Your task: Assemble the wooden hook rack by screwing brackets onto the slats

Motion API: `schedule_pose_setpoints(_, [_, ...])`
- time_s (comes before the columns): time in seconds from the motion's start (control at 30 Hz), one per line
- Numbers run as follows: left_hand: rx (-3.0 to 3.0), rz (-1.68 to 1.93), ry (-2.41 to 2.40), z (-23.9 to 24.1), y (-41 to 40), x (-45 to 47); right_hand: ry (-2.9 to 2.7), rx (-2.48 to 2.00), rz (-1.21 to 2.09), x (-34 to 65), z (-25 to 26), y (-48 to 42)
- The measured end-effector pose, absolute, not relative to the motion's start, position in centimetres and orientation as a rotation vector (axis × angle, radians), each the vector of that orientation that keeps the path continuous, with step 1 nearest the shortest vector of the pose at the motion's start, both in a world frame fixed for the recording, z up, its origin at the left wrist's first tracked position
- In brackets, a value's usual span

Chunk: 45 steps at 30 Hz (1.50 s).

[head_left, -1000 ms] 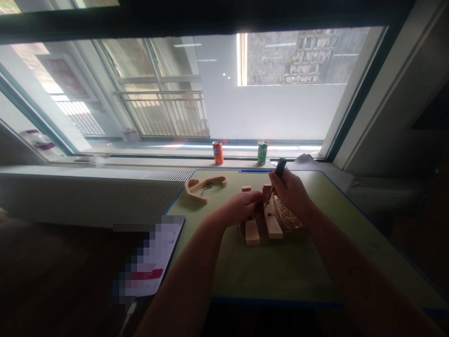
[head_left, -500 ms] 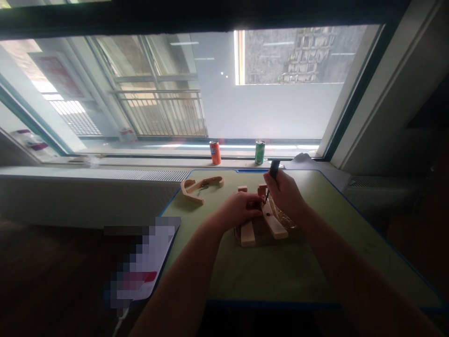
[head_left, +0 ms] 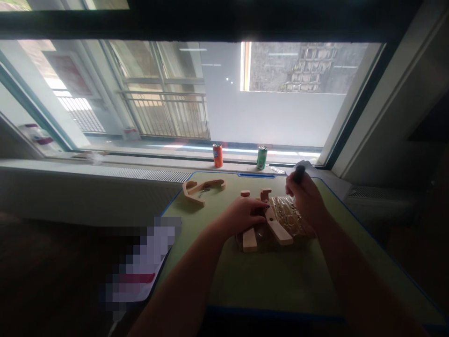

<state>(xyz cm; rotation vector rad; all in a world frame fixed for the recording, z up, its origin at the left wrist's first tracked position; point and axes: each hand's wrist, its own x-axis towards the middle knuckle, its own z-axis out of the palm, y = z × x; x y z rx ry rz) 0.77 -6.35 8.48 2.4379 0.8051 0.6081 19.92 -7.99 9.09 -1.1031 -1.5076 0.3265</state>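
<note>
Left hand point(head_left: 245, 214) pinches the frame point(head_left: 261, 231), likely light and stiff, best held by its 2 slats point(head_left: 280, 230); right hand point(head_left: 307, 197) grips a tool point(head_left: 299, 174)

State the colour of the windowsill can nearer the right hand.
Green: the can shows best in the head view.

The tabletop point(head_left: 280, 281) is green with a blue edge. Near its middle lies a slatted wood piece point(head_left: 278, 230), with a clear bag point(head_left: 293, 216) touching its right side. Two small blocks point(head_left: 265, 192) stand just beyond it, side by side. A curved wood piece point(head_left: 203, 188) lies by the far left corner, well apart. A blurred sheet point(head_left: 140, 269) lies at the left edge.
</note>
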Motion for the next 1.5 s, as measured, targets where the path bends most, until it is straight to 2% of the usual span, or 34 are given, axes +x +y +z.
schedule_pose_setpoints(0.1, [2.438, 0.650, 0.807, 8.2, -6.4, 1.1, -1.864, -1.303, 0.248, 20.8, 9.1, -8.6])
schedule_pose_setpoints(0.27, [2.454, 0.707, 0.729, 7.7, -6.0, 1.4, -2.133, -1.363, 0.353, 20.8, 8.9, -9.0])
schedule_pose_setpoints(0.83, [2.532, 0.851, 0.936, 7.2, -5.7, 1.1, -2.088, -1.329, 0.447, 19.7, 8.8, -9.1])
schedule_pose_setpoints(1.17, [2.552, 0.842, 0.687, 6.7, -5.0, 1.3, -2.092, -1.395, 0.381, 20.0, 8.2, -8.4])
schedule_pose_setpoints(1.5, [2.606, 0.823, 0.692, 7.1, -5.1, 1.1, -2.126, -1.369, 0.393, 19.8, 8.6, -8.8])
